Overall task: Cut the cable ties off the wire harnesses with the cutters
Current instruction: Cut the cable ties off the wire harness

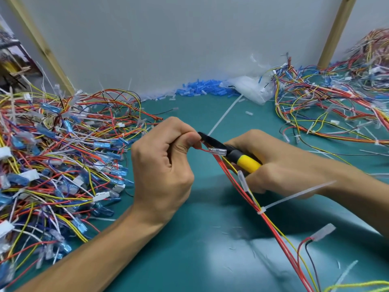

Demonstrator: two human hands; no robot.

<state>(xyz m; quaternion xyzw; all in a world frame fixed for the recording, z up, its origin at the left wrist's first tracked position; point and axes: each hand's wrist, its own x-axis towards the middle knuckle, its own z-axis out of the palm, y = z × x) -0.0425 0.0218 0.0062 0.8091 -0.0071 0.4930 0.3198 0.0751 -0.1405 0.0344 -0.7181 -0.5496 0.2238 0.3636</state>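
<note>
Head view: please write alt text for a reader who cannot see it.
Over a green mat, the left hand pinches a red-and-yellow wire harness while the right hand grips yellow-handled cutters at its end. A white cable tie binds it lower down; loose harness piles lie on both sides.

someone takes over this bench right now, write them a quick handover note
Left hand pinches the red wires at the top of the harness.
Right hand holds the yellow-handled cutters, tip by the left fingers.
Done: a loose tie strip lies on the mat.
Left: the white cable tie still binds this harness; a wire pile sits at left, another at right.
</note>
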